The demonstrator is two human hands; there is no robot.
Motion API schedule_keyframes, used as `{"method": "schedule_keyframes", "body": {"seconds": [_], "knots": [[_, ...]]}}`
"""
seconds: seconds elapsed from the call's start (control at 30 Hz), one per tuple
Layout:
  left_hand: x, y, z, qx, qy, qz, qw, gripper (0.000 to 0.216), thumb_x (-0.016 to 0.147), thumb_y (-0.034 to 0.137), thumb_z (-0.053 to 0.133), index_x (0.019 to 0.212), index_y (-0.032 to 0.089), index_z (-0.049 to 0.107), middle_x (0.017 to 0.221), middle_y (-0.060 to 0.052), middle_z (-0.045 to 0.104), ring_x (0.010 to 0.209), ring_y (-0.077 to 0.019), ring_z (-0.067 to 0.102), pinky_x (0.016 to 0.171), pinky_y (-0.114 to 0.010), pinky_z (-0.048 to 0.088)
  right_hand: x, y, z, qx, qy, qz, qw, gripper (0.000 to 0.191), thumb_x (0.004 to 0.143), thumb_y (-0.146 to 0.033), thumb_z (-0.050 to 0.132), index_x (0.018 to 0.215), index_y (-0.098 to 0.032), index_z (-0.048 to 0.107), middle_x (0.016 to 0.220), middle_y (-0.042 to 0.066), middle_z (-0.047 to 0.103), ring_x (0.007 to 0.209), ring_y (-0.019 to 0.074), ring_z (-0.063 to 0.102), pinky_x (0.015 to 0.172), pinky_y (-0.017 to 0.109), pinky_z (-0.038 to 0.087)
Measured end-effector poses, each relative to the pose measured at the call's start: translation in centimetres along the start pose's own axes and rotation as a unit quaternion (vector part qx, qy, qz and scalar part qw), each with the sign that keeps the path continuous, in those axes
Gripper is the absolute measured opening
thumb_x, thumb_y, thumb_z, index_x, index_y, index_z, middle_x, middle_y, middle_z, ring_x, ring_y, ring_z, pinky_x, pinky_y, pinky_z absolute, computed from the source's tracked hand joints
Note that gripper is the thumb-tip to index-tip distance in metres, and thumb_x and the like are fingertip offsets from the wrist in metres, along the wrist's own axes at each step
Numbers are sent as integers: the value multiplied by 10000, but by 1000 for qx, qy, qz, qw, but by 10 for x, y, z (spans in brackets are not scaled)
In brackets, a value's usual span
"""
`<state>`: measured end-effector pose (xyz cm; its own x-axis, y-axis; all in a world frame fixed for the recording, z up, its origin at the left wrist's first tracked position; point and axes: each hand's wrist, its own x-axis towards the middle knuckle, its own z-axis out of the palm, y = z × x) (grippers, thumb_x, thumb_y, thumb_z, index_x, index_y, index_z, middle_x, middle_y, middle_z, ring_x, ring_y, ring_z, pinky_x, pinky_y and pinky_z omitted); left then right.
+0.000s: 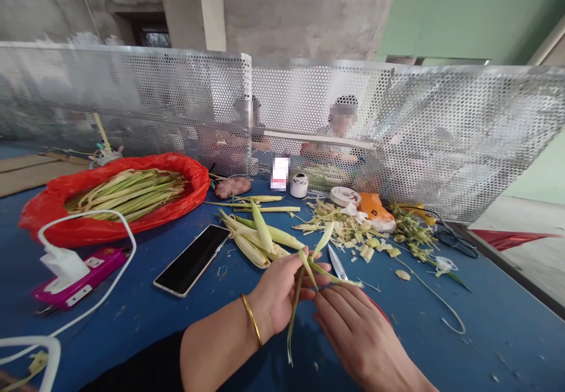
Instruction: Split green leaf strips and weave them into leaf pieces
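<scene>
My left hand [282, 289], with a gold bangle at its wrist, pinches several pale green leaf strips [309, 271] that cross one another; one end hangs down below the fingers. Against these strips rests my right hand [353, 327], its fingers bent and close together; its thumb is hidden. One strip runs rightward above its knuckles. Just beyond lie scissors [338, 263], blades pointing away, with a bit of red handle showing beside the right hand. A pile of pale green husks [253, 242] lies behind my left hand.
At left are a red plastic bag [185, 171] of long leaves, a phone [194, 259] and a magenta power strip [82, 280] with a white cable. Scraps [335, 227], a tape roll [345, 196] and a white spool [299, 185] lie ahead. People sit behind a perforated metal screen [300, 92].
</scene>
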<state>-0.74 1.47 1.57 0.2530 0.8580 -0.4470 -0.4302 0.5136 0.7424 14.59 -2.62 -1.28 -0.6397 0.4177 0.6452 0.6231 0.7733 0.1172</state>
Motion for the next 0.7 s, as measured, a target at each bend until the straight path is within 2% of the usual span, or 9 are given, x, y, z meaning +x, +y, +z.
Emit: {"method": "schedule_keyframes", "body": {"seconds": [0.17,0.27,0.37,0.53,0.63,0.7], "knots": [[1,2,-1,-41,3,8,999,269,833,330,630,962,95,661,920,-123,738,640,-124,675,572,-195,528,1,1,3,-29,16,2,999,335,943,-97,289,946,-143,620,712,51,623,658,178,568,778,350,449],[-2,1,3,-44,12,13,999,246,849,325,612,914,92,655,862,-117,735,617,-124,662,588,-207,527,1,-1,-2,-45,17,-3,999,316,944,-105,314,1009,-135,622,667,28,591,619,168,542,819,362,423],[-5,-8,7,-46,4,3,999,230,832,339,632,856,110,648,752,-85,714,612,-133,648,595,-219,506,3,-5,-4,-62,4,-28,998,357,957,-105,284,1086,-123,616,744,49,625,699,182,575,845,364,400],[-3,-29,7,-13,-45,19,999,329,695,423,755,757,113,663,607,-10,606,554,-98,540,567,-195,427,7,-10,3,-75,-24,-60,995,418,973,-128,243,903,-147,655,716,46,603,671,184,546,843,385,388],[0,-36,4,3,-69,24,997,393,643,478,773,717,106,668,602,6,559,559,-81,492,546,-182,378,7,-11,5,-68,-24,-64,995,448,980,-146,232,795,-154,640,699,51,592,657,189,533,796,384,390],[2,-37,3,7,-86,26,996,430,624,511,773,707,103,666,609,6,551,573,-79,488,537,-176,357,6,-11,4,-45,-19,-56,997,441,983,-150,234,801,-156,635,701,52,598,676,193,547,797,381,392]]}}
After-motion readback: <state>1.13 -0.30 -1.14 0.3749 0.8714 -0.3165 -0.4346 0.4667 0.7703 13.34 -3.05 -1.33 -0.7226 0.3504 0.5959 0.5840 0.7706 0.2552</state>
